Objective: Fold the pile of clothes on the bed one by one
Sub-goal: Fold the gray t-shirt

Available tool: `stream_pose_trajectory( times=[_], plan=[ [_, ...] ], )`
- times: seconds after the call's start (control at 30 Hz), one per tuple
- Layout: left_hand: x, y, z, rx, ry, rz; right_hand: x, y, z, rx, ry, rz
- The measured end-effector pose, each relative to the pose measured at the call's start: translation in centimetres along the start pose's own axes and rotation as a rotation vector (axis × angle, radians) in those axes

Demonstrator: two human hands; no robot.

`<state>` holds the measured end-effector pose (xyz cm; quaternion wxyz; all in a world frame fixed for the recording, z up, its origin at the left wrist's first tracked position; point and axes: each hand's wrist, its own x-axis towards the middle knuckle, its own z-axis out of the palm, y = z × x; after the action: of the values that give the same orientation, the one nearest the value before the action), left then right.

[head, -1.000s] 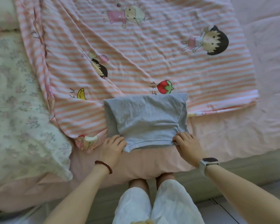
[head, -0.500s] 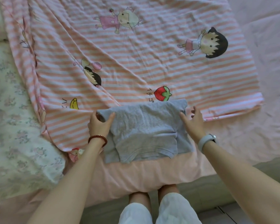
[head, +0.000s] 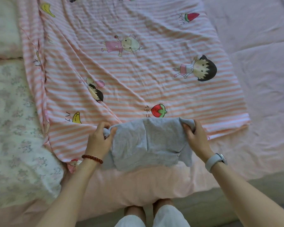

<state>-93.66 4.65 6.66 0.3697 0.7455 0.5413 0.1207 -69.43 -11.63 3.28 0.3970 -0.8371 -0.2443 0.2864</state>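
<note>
A grey garment (head: 146,143), folded into a small bundle, is at the near edge of the bed, partly over the striped sheet. My left hand (head: 100,140) grips its far left corner, fingers curled round the cloth; a red bead bracelet is on that wrist. My right hand (head: 195,138) grips the far right corner, with a grey watch on the wrist. The garment's far edge is lifted and bunched between the two hands, and its near edge hangs down onto the pink sheet.
A pink-and-white striped sheet (head: 138,71) with cartoon prints covers the middle of the bed. A floral quilt (head: 11,136) lies at the left. Plain pink bedding (head: 261,79) stretches to the right. My knees in white shorts stand against the bed's near edge.
Both hands went from the garment's near edge to its far corners, took hold there and lifted that edge. The camera view tilted up the bed.
</note>
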Motion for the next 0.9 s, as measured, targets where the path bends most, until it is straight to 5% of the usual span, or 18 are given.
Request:
stream_pose_trajectory(
  times=[0.4,0.57,0.9],
  plan=[
    [16.8,10.4,-2.6,-0.073,0.042,0.004,14.4,-10.7,-4.5,0.027,0.12,-0.073],
    [19.8,9.4,1.3,0.35,0.027,0.004,17.4,-8.7,-2.7,0.004,0.091,0.039],
    [15.7,3.2,9.9,0.857,-0.49,0.262,16.7,0.4,1.1,-0.272,-0.028,0.129]
  ],
)
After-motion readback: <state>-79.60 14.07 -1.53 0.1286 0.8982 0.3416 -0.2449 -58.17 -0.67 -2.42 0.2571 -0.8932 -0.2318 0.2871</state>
